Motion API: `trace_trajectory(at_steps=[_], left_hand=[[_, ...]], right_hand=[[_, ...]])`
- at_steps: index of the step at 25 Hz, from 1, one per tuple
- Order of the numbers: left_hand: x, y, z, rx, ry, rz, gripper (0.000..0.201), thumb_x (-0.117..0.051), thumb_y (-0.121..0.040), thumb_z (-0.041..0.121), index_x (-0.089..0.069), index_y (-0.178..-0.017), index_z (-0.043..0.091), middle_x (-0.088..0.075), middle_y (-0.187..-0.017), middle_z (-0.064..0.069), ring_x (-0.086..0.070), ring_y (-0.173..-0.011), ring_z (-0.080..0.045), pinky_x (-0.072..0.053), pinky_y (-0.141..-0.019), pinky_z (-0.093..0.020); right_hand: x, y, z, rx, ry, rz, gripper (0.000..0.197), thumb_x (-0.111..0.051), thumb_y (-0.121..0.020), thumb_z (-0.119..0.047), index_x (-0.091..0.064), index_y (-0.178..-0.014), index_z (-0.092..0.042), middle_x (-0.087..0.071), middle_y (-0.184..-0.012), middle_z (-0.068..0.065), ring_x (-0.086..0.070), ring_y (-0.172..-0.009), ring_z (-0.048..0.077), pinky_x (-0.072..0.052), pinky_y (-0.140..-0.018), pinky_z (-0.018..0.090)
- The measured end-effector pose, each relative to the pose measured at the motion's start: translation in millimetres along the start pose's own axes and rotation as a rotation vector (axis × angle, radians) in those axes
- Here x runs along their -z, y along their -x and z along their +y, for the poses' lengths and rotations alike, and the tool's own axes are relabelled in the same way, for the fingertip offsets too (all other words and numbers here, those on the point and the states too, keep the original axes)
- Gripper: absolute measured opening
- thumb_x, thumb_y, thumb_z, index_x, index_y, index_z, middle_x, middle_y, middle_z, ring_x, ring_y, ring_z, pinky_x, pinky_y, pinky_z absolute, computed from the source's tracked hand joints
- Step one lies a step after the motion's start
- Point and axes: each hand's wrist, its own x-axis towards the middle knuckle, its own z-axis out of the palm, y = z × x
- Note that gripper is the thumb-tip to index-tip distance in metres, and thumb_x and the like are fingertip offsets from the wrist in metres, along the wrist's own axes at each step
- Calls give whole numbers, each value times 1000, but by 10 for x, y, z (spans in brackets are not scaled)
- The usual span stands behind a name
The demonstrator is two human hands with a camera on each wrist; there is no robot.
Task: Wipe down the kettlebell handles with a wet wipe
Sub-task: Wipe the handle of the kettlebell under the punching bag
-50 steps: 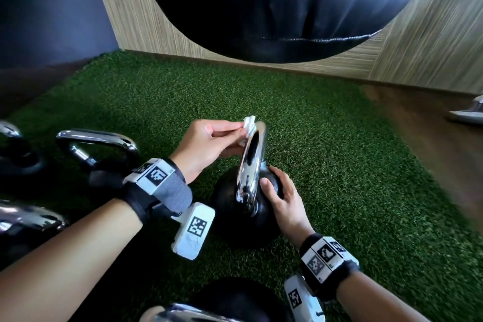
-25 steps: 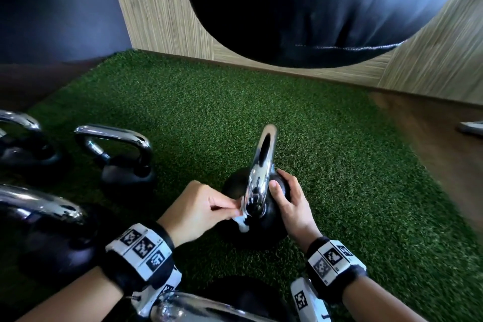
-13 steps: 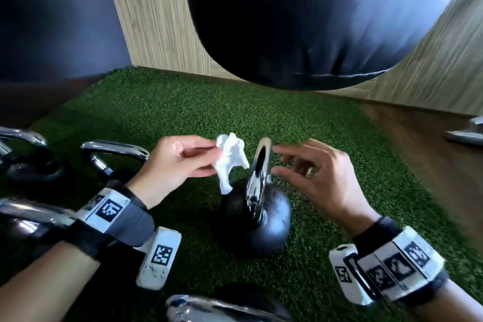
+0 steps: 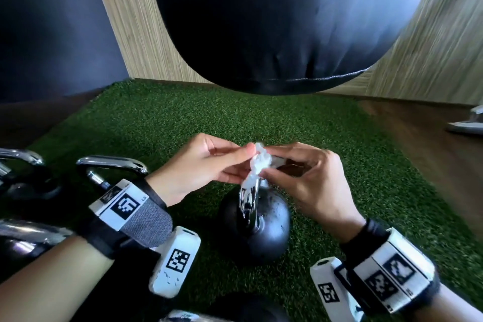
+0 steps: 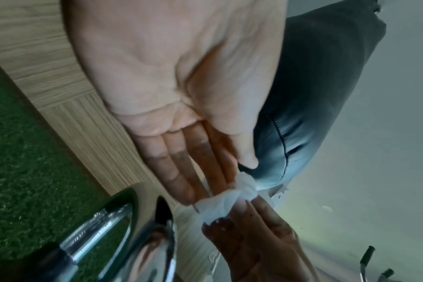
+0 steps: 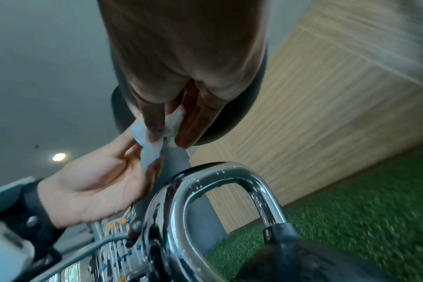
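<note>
- Green turf mat [image 4: 162, 123]: covers the floor up to the wood-panelled wall [image 4: 136, 34]; carries all the kettlebells.
- Central kettlebell [image 4: 254, 227]: black ball, chrome handle [image 4: 248, 201], upright on the mat near its middle.
- Second kettlebell [image 4: 112, 165]: chrome handle, on the mat left of the central kettlebell.
- Further kettlebells [image 4: 23, 157]: farther left at the mat's edge, partly cut off.
- Another kettlebell [image 4: 251, 308]: on the mat nearer the viewer than the central kettlebell, mostly out of view.
- Brown floor [image 4: 431, 144]: bare strip right of the mat.
</note>
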Motion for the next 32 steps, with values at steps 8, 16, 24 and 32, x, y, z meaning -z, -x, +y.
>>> trace_trajectory(at_steps=[8, 16, 24, 32], left_hand=[[172, -290, -1048, 268, -695, -358, 102, -96, -64, 23, -40, -149, 32, -46, -151, 11, -42, -140, -8, -30, -121, -30], [-188, -268, -1474, 182, -616, -187, 131, -99, -35, 57, -34, -148, 38, -45, -146, 19, -42, -136, 1, -36, -119, -31], [-206, -243, -1584, 120, -527, -155, 125, -101, -35, 53, -38, -143, 46, -48, -146, 18, -44, -139, -3, -36, -120, -39], [-222, -263, -1520, -11, -588, -184, 114, -101, -45, 46, -37, -140, 48, -48, -144, 19, -42, -139, -5, -36, -119, -42]], right_hand=[[-250, -128, 1126, -456, -99, 5, 21, -76, -85, -2, -76, -105, -6, -75, -96, 10, -63, -65, 6, -52, -63, 20], [-535, -356, 1617, -557, -138, -103, 21, -72, -85, 7, -69, -105, 13, -65, -77, 6, -60, -47, -8, -51, -51, 13], [-441, -436, 1623, -280, -56, -17, 35, -77, -82, -12, -76, -78, -47, -76, -80, -11, -73, -66, 8, -61, -62, 42], [-469, -554, 1282, 187, -81, 64, 27, -53, -77, -1, -76, -88, 5, -70, -72, 13, -59, -75, -23, -43, -66, -3]])
